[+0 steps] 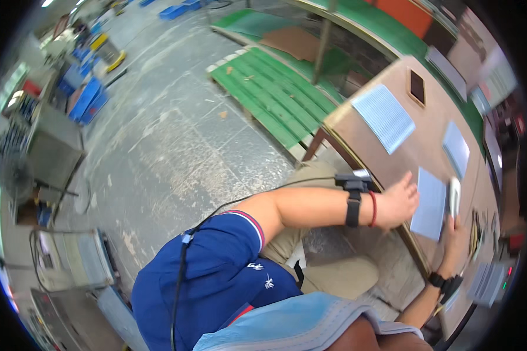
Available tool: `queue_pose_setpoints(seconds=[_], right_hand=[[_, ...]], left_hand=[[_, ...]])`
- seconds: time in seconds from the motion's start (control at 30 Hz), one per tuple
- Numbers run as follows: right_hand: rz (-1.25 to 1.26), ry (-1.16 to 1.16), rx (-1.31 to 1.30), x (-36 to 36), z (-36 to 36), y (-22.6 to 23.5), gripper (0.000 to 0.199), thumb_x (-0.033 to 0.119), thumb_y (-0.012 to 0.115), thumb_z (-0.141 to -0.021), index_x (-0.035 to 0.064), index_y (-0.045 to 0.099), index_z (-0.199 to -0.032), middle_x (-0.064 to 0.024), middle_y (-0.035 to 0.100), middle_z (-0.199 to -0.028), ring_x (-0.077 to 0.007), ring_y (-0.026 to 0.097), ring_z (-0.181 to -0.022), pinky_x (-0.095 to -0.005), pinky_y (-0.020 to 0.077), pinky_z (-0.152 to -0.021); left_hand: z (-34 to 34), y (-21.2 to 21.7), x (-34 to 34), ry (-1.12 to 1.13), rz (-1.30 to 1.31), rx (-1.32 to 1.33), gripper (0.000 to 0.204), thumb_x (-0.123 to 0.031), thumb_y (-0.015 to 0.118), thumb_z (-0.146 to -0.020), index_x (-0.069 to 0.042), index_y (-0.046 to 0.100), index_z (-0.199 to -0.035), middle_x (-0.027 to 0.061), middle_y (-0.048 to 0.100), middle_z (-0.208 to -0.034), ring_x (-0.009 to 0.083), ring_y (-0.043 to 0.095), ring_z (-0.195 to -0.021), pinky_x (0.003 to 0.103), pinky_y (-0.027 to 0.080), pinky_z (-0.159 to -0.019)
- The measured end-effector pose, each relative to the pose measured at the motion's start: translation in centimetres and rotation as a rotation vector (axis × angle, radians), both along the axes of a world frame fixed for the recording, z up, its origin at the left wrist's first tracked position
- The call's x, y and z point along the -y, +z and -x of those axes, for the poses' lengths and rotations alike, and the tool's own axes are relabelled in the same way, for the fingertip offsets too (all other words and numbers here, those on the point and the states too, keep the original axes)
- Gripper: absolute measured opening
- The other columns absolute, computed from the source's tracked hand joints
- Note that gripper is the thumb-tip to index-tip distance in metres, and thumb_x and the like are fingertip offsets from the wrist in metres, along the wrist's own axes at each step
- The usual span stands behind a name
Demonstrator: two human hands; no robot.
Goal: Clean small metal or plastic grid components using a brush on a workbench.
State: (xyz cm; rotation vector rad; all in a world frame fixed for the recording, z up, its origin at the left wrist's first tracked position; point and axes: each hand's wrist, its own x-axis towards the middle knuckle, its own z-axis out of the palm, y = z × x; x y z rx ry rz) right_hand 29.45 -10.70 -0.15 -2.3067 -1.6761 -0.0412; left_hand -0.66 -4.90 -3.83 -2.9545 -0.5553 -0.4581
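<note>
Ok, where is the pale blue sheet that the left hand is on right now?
In the head view the pale blue sheet lies at the right, on the brown table, under the left hand and beside the white object that the right hand touches.

A brown tabletop (427, 126) carries four pale blue sheets: a large one (384, 117) toward its far corner, a smaller one (456, 148) further in, one (429, 203) at the near edge, and another (481, 100) far back. A small dark rectangular object (417, 86) lies beyond the large sheet.
</note>
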Motion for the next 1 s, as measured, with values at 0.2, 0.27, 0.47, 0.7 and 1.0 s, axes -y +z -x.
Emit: queue_pose_setpoints(seconds=[0.2,0.27,0.47,0.7,1.0], right_hand=[[-0.018,0.205,-0.042,-2.1,7.3,-2.1,0.043,0.029,0.063,-0.094,0.0033,0.060,-0.128,-0.0240,0.064,-0.082,-0.0264,0.063,-0.071,-0.0386,0.0461,-0.064],[-0.082,0.379,-0.132,-2.5,6.5,-3.1,0.043,0.025,0.064,-0.093,0.0031,0.059,-0.130,-0.0238,0.064,-0.081,-0.0226,0.063,-0.071,-0.0379,0.0464,-0.064],[0.076,0.024,0.050,-5.5,1.3,-2.1,0.040,0.023,0.062,-0.095,0.0025,0.059,-0.130,-0.0197,0.063,-0.084,-0.0265,0.062,-0.074,-0.0352,0.0471,-0.068],[-0.042,0.303,-0.059,-1.6,5.6,-1.4,0.038,0.022,0.059,-0.097,0.0031,0.059,-0.130,-0.0180,0.060,-0.070,-0.0278,0.060,-0.065,-0.0360,0.0462,-0.062],[-0.050,0.369,-0.120,0.0,10.9,-0.2,0.041,0.027,0.067,-0.089,0.0061,0.062,-0.124,-0.0211,0.065,-0.088,-0.0347,0.062,-0.074,-0.0399,0.0490,-0.068]], left_hand=[[1.4,-1.4,-0.2,0.074,-0.002,-0.039,0.091,-0.049,0.076,-0.069,0.006,0.048,-0.136,0.0242,0.047,-0.142,0.0380,0.041,-0.135,0.065,0.019,-0.113],[1.0,-1.4,-0.1,0.089,-0.004,-0.059,0.082,-0.046,0.069,-0.076,0.005,0.048,-0.137,0.0240,0.046,-0.143,0.0381,0.042,-0.135,0.066,0.018,-0.112],[0.7,-1.9,-0.5,0.097,-0.032,-0.010,0.059,-0.033,0.052,-0.089,0.002,0.049,-0.136,0.0232,0.046,-0.143,0.0387,0.042,-0.135,0.067,0.018,-0.112],[-0.5,-2.6,0.1,0.115,-0.063,0.057,0.051,-0.030,0.050,-0.089,0.002,0.058,-0.128,0.0224,0.052,-0.137,0.0387,0.045,-0.132,0.067,0.020,-0.112],[1.0,-0.4,-1.2,0.160,0.082,0.003,0.050,-0.026,0.066,-0.079,0.005,0.059,-0.116,0.0231,0.059,-0.122,0.0352,0.053,-0.121,0.056,0.030,-0.110]])
